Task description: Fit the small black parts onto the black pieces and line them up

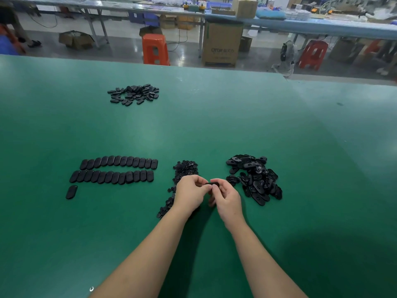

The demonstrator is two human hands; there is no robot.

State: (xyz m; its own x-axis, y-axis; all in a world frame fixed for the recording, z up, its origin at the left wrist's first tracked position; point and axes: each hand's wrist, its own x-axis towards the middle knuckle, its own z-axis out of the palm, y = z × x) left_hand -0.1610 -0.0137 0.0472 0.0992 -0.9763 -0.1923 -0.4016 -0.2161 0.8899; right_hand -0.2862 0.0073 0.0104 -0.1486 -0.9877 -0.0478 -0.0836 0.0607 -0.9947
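Closest to us, our two forearms reach out over the green desk (214,130). Our left hand (190,194) and right hand (225,197) meet above it, fingers curled, both pinching one black piece (212,184) between them; whether a small part already sits in it we cannot tell. Just beyond and under our left hand lies the heap of small black parts (182,171), trailing back along the wrist. To the right, near our right hand, sits the loose pile of black pieces (254,178). Well to the left, finished pieces lie side by side in two rows (116,172), with a single piece (71,192) starting a third row nearer to us. Farther off, another scattered pile (134,94) rests on the desk. Beyond the desk's edge stand an orange stool (155,49) and a cardboard box (222,45).
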